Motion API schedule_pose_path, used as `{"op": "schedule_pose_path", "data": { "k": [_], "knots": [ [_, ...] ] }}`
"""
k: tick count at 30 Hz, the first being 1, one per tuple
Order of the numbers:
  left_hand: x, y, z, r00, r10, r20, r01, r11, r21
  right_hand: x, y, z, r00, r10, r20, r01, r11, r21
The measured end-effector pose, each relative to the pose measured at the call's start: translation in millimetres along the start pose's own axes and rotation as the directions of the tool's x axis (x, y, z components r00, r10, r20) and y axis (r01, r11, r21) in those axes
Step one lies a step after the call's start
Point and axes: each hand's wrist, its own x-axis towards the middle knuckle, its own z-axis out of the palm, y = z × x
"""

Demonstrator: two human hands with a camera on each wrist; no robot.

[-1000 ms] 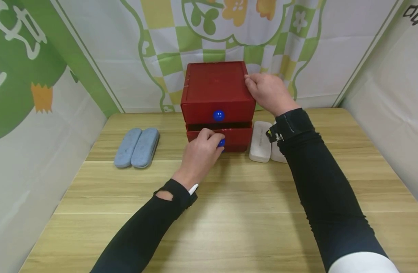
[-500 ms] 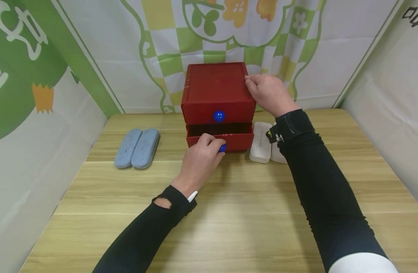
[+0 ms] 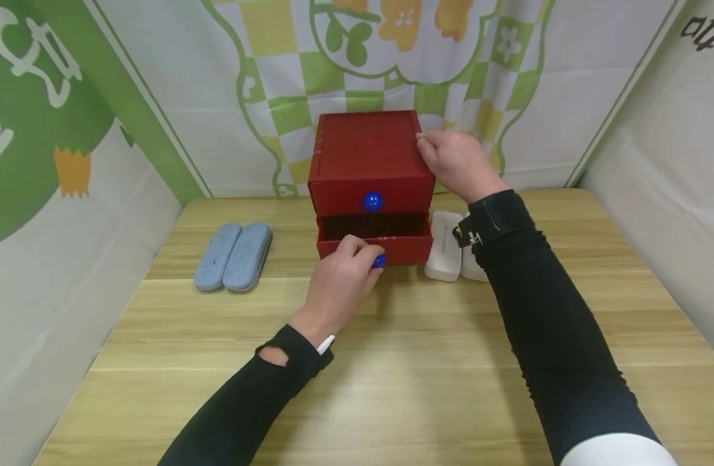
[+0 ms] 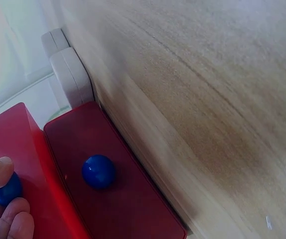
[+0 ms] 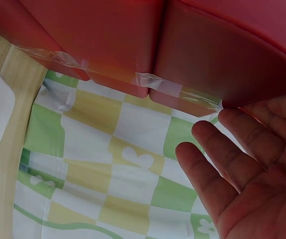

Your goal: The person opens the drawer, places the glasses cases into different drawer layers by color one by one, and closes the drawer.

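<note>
Left hand on the knob, middle drawer partway out!

Over on the left of the worktop (image 3: 421, 375), a blue case (image 3: 217, 257) lies flat, a second blue case (image 3: 246, 257) right up against it. Next along, the left hand (image 3: 340, 278), thumb and fingers pinching a blue knob (image 3: 379, 260) on the middle drawer (image 3: 408, 250), which stands partly out, dark inside! It belongs to the red chest (image 3: 368, 147), three tiers high, at the back before a checked curtain (image 3: 289, 114). The top drawer (image 3: 339, 198) sits closed above; below, from the left wrist, the bottom drawer (image 4: 133, 214) shows its own knob. Just right of the chest lie a white case (image 3: 443, 252) and another white case (image 3: 474, 266), the latter partly covered by the arm. And the right hand (image 3: 458, 163) touches the chest's upper right edge, its visible fingers straight, slightly spread!
</note>
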Motion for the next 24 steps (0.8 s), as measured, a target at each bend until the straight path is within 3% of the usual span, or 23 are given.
{"op": "schedule_pose_path", "data": {
  "k": [24],
  "knots": [
    [-6.6, 5.3, -5.6, 1.0, 0.016, 0.003, -0.016, 1.0, -0.006, -0.4, 0.8, 1.7, 1.0, 0.008, -0.016, -0.008, 1.0, -0.013]
  ]
}}
